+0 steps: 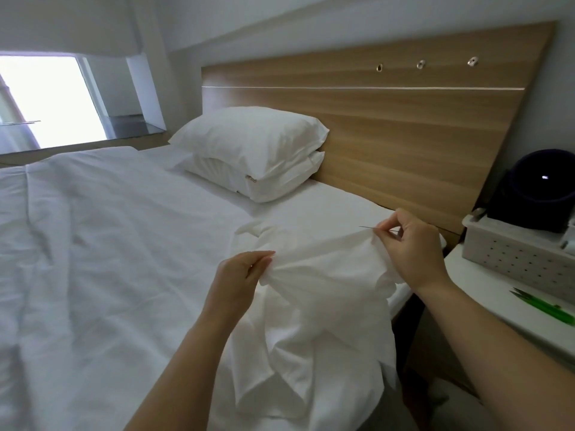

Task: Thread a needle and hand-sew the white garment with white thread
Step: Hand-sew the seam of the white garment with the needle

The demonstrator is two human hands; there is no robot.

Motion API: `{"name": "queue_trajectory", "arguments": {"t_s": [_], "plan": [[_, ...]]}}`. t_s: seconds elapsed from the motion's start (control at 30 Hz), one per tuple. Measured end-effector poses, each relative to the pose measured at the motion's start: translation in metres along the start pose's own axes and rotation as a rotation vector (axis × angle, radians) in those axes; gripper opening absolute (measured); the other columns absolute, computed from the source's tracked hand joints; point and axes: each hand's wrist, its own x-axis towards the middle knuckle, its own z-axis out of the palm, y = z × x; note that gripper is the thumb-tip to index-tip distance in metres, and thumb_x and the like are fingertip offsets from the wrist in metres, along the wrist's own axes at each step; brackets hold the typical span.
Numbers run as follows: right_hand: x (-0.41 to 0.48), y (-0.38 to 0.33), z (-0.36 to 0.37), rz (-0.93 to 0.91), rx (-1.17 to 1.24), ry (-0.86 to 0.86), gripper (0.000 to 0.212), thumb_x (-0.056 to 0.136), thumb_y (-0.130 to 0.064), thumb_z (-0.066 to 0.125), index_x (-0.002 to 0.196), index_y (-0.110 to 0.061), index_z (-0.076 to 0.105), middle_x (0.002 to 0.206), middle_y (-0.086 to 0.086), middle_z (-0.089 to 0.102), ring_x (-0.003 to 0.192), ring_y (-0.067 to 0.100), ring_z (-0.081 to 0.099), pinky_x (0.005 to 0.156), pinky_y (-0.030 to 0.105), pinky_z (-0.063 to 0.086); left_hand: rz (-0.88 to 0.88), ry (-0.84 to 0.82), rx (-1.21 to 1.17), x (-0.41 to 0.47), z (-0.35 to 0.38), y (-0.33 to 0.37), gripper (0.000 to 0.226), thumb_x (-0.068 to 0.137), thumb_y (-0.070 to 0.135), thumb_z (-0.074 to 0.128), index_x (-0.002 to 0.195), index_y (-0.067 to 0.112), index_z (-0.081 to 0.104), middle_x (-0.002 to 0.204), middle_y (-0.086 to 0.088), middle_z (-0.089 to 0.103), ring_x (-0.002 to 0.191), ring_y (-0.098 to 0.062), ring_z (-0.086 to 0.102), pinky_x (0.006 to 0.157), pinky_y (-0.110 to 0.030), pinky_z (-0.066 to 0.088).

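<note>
Left and middle of the bed [336, 200]: a broad, low stretch of rumpled duvet [109, 244], open to a hand from above.

Head edge: two stacked pillows [252, 154] against the headboard [389, 129] block reach there. A flat strip of sheet runs from the pillows to the bed's right edge.

Right edge: the white garment [311, 293] is bunched and lifted, spanning from the left hand [242, 272] to the right hand [413, 244]. The needle [367, 227] juts leftward from the right hand's pinch.

The gap between the bed and the bedside table [485, 284] is narrow, and the right forearm crosses above it.

On the table, a perforated basket [513, 256] sits at the far end and a green tool [544, 306] near the front edge, with a bare strip between them.
</note>
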Motion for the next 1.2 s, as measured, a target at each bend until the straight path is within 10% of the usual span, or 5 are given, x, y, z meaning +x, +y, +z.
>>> {"name": "queue_trajectory", "arguments": {"t_s": [0.5,0.8,1.2], "plan": [[-0.001,-0.004,-0.004,0.055,-0.010,0.040,0.011,0.087,-0.010,0.067,0.077,-0.006,0.063,0.069,-0.003,0.060,0.054,0.003,0.048,0.053,0.005,0.035,-0.370,0.064,-0.597,-0.006,0.006,0.019,0.013,0.089,0.009,0.066,0.090,0.019,0.073,0.092,0.003,0.074,0.093,-0.016,0.069,0.087,-0.034,0.055],[0.001,-0.010,-0.007,0.069,-0.026,0.053,0.011,0.087,-0.011,0.067,0.079,-0.005,0.063,0.070,0.000,0.060,0.056,0.003,0.047,0.055,0.001,0.034,-0.422,-0.042,-0.743,-0.018,0.010,0.026,0.023,0.097,0.007,0.053,0.109,0.025,0.060,0.125,-0.001,0.056,0.106,-0.021,0.064,0.083,-0.034,0.056],[0.001,-0.011,-0.001,0.079,-0.005,0.060,0.010,0.087,-0.008,0.066,0.079,-0.005,0.062,0.073,-0.002,0.060,0.056,0.002,0.048,0.055,0.004,0.035,-0.635,0.194,-1.090,-0.048,0.034,0.042,0.023,0.092,0.008,0.062,0.114,0.014,0.056,0.110,-0.015,0.068,0.091,-0.024,0.071,0.073,-0.028,0.058]]}}
